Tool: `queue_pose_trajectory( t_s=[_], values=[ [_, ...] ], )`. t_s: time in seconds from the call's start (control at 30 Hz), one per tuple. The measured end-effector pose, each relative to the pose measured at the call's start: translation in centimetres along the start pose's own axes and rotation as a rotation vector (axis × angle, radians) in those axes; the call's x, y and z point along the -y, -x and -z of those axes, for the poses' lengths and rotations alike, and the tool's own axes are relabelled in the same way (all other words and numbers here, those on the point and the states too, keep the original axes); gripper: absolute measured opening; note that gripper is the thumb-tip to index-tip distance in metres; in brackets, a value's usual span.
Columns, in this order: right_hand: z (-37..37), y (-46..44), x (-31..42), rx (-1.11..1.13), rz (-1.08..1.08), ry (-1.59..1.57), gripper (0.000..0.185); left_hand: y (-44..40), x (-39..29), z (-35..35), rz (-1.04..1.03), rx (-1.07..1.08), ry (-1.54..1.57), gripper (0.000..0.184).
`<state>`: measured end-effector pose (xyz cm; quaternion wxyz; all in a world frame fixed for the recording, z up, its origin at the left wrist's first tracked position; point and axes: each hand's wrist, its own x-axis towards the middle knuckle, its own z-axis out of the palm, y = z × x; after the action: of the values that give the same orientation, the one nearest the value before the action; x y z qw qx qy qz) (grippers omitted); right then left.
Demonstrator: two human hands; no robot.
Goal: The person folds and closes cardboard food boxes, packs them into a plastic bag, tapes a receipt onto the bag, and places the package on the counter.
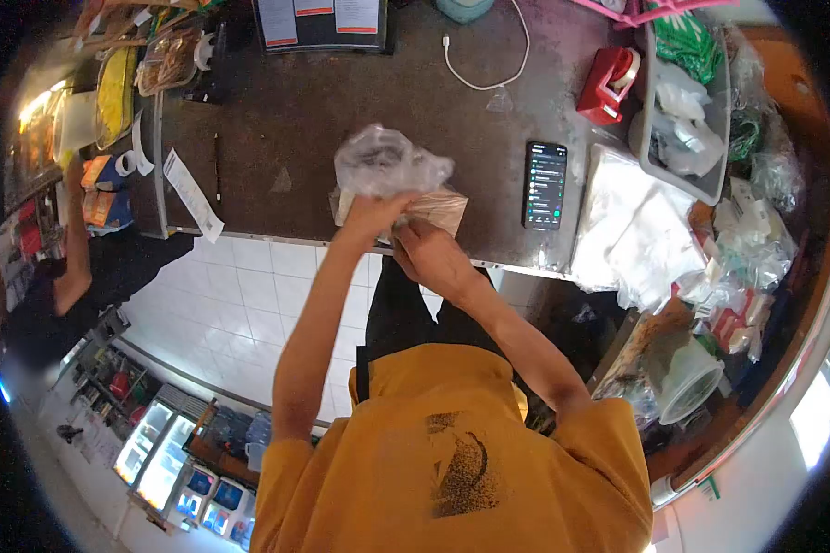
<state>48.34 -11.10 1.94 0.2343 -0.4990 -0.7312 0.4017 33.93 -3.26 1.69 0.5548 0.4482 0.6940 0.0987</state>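
A clear plastic bag [385, 164], puffed and crumpled, stands up above the front edge of the dark table. Fingers of my left hand [376, 217] are closed around its lower part. Close beside it, my right hand [432, 255] has its fingers pinched together near the bag's gathered end; what exactly they grip is hidden. Under both hands lies a brown wrapped packet [444, 212], partly covered by the bag and my fingers. I cannot tell whether the packet is inside the bag.
To the right lie a phone [545, 184] and flat plastic bags [632, 226]. A red tape dispenser [607, 88] stands beside a grey bin [721, 120] of bags. A white cable [503, 86] and a paper slip [192, 195] rest on the table. Another person's arm [72, 240] is at left.
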Motion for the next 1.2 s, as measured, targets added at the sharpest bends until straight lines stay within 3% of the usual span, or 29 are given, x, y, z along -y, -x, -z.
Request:
queue_pose_trajectory(
  t_s=[0.1,0.13,0.2,0.27,0.37,0.47,0.53,0.6,0.67,0.77,0.83,1.03,1.13,1.2],
  values=[
    [-4.2,-0.4,-2.5,0.064,-0.043,0.101,0.029,1.2,6.3,-3.5,-0.629,-0.439,-0.285,0.034],
    [-4.8,-0.1,-1.8,-0.131,-0.053,-0.011,0.024,1.2,6.5,-3.5,-0.812,-0.524,-0.361,0.033],
    [-5.9,0.2,-1.6,-0.234,-0.052,-0.087,0.022,2.1,7.1,-3.6,-0.937,-0.606,-0.393,0.031],
    [-6.8,0.9,-1.9,-0.259,-0.04,-0.09,0.021,5.4,2.0,-2.8,-0.812,-0.609,-0.313,0.029],
    [-6.9,1.1,-1.7,-0.247,-0.044,-0.209,0.024,5.9,4.0,-4.3,-0.496,-0.722,-0.163,0.036],
    [-6.3,0.7,-1.5,-0.16,-0.034,0.031,0.028,6.8,5.1,-5.0,-0.428,-0.685,0.125,0.03],
    [-7.7,1.1,-1.8,-0.316,-0.072,-0.155,0.029,8.3,4.3,-4.8,-0.312,-0.666,0.127,0.034],
    [-8.2,1.2,-1.9,-0.381,-0.05,-0.128,0.03,8.4,2.0,-5.0,-0.31,-0.684,0.075,0.036],
    [-7.8,0.8,-1.8,-0.349,0.03,0.115,0.03,8.4,2.0,-4.8,-0.345,-0.641,-0.005,0.037],
    [-7.2,0.4,-1.4,-0.425,0.011,0.027,0.026,8.1,3.2,-3.5,-0.46,-0.53,-0.141,0.035],
    [-6.6,0.5,-0.7,-0.389,-0.132,-0.159,0.023,7.5,3.1,-3.0,-0.548,-0.525,-0.204,0.032],
    [-2.0,-0.1,0.4,-0.46,-0.243,-0.356,0.026,6.7,3.6,-1.6,-0.32,-0.324,-0.135,0.031],
    [-2.2,-0.4,0.1,-0.422,-0.296,-0.358,0.026,4.6,12.2,-2.3,-0.228,-0.356,0.13,0.03],
    [-2.3,-0.6,0.6,-0.401,-0.307,-0.341,0.024,6.1,6.8,-1.7,-0.154,-0.3,0.122,0.028]
  ],
)
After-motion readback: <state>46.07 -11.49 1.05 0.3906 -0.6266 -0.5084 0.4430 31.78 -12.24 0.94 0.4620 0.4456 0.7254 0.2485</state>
